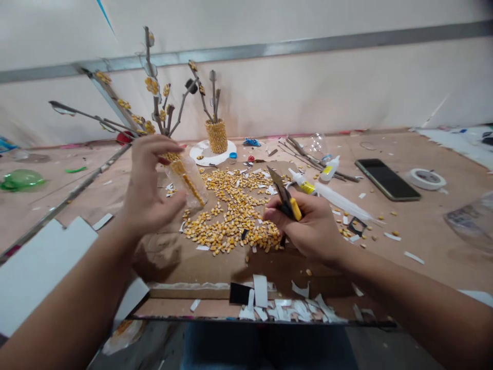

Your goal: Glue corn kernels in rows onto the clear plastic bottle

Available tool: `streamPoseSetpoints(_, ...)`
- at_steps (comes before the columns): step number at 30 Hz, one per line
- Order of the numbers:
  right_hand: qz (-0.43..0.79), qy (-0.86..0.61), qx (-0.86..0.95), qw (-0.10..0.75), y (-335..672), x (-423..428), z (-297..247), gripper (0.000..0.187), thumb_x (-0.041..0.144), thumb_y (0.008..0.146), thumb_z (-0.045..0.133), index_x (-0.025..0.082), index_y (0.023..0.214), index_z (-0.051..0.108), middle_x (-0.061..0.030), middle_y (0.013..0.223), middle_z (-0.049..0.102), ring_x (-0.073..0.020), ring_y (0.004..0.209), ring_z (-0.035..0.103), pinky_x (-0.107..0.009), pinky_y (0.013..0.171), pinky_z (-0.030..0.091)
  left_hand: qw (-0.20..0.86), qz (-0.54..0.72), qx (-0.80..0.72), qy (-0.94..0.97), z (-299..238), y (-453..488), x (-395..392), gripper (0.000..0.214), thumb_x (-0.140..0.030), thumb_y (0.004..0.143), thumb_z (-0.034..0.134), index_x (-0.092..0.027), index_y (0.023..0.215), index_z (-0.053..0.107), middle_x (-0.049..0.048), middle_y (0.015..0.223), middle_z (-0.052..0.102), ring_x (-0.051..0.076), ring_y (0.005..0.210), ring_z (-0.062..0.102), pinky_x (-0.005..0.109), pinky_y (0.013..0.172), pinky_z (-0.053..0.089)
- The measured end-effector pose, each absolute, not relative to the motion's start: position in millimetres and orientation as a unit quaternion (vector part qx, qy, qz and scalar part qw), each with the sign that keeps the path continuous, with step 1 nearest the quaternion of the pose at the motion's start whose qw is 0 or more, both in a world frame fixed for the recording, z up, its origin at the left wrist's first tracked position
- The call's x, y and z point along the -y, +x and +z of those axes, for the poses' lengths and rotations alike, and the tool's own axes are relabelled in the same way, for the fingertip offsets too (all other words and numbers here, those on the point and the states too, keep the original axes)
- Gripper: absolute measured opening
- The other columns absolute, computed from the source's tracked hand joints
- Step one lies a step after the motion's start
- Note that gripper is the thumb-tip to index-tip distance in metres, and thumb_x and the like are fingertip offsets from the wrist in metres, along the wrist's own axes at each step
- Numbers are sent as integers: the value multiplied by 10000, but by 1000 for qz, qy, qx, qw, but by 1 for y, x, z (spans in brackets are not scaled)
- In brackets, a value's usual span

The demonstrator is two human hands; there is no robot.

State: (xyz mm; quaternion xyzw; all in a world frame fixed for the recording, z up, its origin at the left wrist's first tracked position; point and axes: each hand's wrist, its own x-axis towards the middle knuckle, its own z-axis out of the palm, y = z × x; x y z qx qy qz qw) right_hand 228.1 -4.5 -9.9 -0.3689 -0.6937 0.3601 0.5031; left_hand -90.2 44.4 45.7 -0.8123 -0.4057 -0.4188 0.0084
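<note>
My left hand (pixel 148 187) is closed around a clear plastic piece (pixel 189 182) that has a strip of corn kernels stuck along it, held up above the work surface. My right hand (pixel 310 226) grips a yellow-and-black utility knife (pixel 285 198) with its blade pointing up and left, toward the plastic piece. Below and between both hands lies a loose heap of corn kernels (pixel 231 210) on a brown cardboard sheet (pixel 181 257).
A kernel-covered cup with grey twigs (pixel 216 134) stands on a white disc at the back. Glue bottles (pixel 329 168), a glue tube (pixel 304 184), a phone (pixel 387 179) and a tape roll (pixel 427 178) lie right. Paper scraps (pixel 277 303) litter the near edge; white card (pixel 38 267) left.
</note>
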Motion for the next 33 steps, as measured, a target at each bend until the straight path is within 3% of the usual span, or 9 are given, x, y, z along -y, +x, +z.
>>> streamPoseSetpoints(2,369,-379,687,497,230,0,-11,127,295,955,754,195,879,735,45,658,613,-97,558,528,-241,539,418,-76,-381,420,-820,53,-115,-62,790,-425,848,840,-203,1491,437,102,1576,495,339,1488,467,495,1206,433)
streamPoseSetpoints(4,373,-389,690,484,231,-3,-11,124,285,949,737,188,872,727,42,663,611,-99,568,515,-248,544,411,-199,-350,444,-800,54,-130,-73,874,-393,851,864,-226,1533,343,116,1576,537,333,1531,461,510,1240,412)
streamPoseSetpoints(6,376,-394,695,469,232,-5,-10,127,282,947,718,180,871,720,40,664,604,-99,573,504,-250,539,401,-320,-339,466,-753,51,-135,-79,996,-387,796,923,-272,1561,297,123,1507,627,341,1438,575,484,1114,537)
streamPoseSetpoints(8,377,-390,704,459,233,-5,-8,137,284,948,705,176,863,712,39,669,598,-98,581,500,-249,537,395,-386,-332,489,-708,46,-133,-80,1093,-381,741,969,-290,1590,288,102,1329,739,332,1198,720,419,889,627)
streamPoseSetpoints(10,376,-378,713,455,234,-5,-8,155,287,950,697,174,844,702,39,672,590,-94,586,492,-246,536,388,-397,-331,511,-687,42,-127,-80,1089,-363,709,991,-256,1589,357,57,1095,794,287,945,765,375,754,625)
streamPoseSetpoints(12,378,-365,717,459,234,-4,-8,166,295,952,699,174,838,698,40,675,588,-91,590,490,-243,541,391,-397,-347,514,-677,38,-117,-80,970,-351,673,1007,-217,1499,516,45,993,801,268,855,760,387,756,627)
streamPoseSetpoints(16,369,-350,717,476,232,-3,-5,176,305,963,709,173,846,708,39,677,592,-88,595,496,-237,544,394,-431,-405,457,-664,25,-90,-69,636,-430,671,999,-197,1205,743,114,1123,816,329,1038,777,443,928,631)
streamPoseSetpoints(21,365,-339,707,503,231,3,5,187,301,960,727,173,824,720,38,664,586,-83,578,477,-226,521,386,-524,-387,408,-640,14,-49,-33,728,-558,664,982,-193,1245,740,137,1160,810,371,1082,780,479,961,631)
streamPoseSetpoints(33,390,-313,697,515,231,8,13,68,216,913,773,173,860,768,40,696,647,-77,609,530,-217,552,412,-552,-283,389,-681,14,-22,-7,687,-468,708,977,-199,1272,691,135,1268,756,350,1218,725,495,1072,582)
